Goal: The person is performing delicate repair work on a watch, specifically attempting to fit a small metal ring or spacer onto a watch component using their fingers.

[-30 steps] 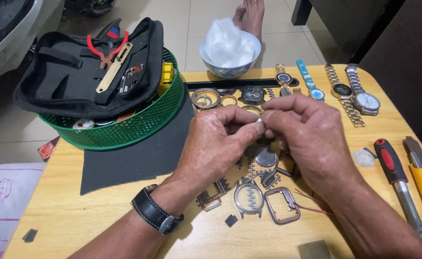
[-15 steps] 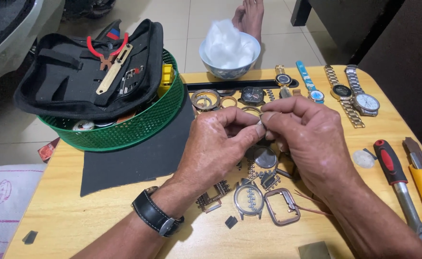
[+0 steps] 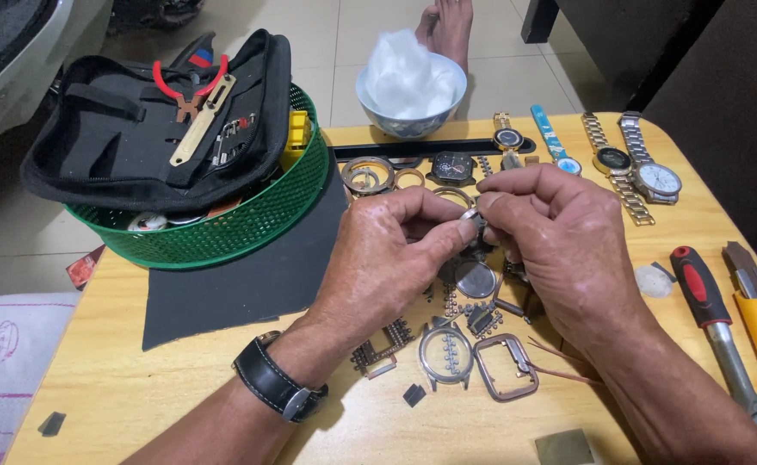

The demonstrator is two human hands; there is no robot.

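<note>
Head view shows your left hand (image 3: pixel 391 258) and right hand (image 3: pixel 559 250) meeting fingertip to fingertip above the wooden table (image 3: pixel 137 387), both pinching a small metal watch part (image 3: pixel 471 215). Under your knuckles lie a round watch case (image 3: pixel 445 353), a square bezel (image 3: pixel 506 366) and loose links, partly hidden. A green basket (image 3: pixel 223 228) sits to your left, a red-handled screwdriver (image 3: pixel 712 319) to your right, a white bowl (image 3: pixel 411 95) beyond.

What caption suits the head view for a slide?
Both hands, left hand and right hand, pinch a small round metal watch part above scattered watch cases on a wooden table.
</note>
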